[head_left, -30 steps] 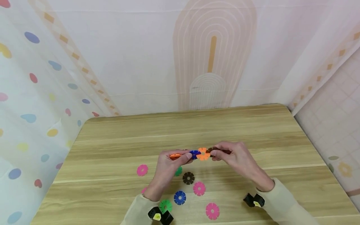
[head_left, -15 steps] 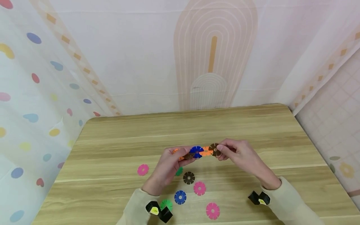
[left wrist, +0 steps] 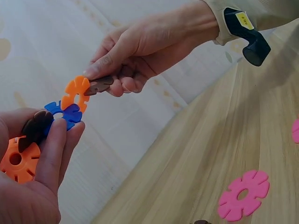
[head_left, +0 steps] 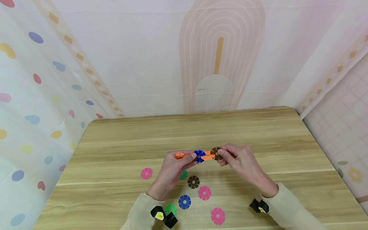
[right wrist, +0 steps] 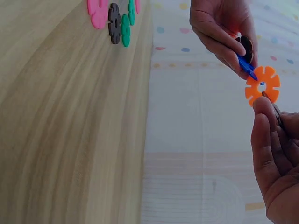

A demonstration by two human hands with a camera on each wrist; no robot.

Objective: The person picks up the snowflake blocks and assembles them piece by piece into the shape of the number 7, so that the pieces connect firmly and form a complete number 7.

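Both hands hold a chain of interlocked snowflake discs (head_left: pixel 201 155) in the air above the wooden table (head_left: pixel 258 134). Left hand (head_left: pixel 172 171) pinches its orange-blue end, right hand (head_left: pixel 241 161) pinches the brown disc (head_left: pixel 215 153) at the other. Loose pink, blue, green and brown discs (head_left: pixel 198 195) lie on the table below.

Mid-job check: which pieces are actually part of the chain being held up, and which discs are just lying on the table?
In hand:
left hand pinching the chain's left end
right hand pinching the brown end disc
orange disc
blue disc
orange end disc

Lying about on the table:
three pink discs
loose blue disc
dark brown disc
green disc
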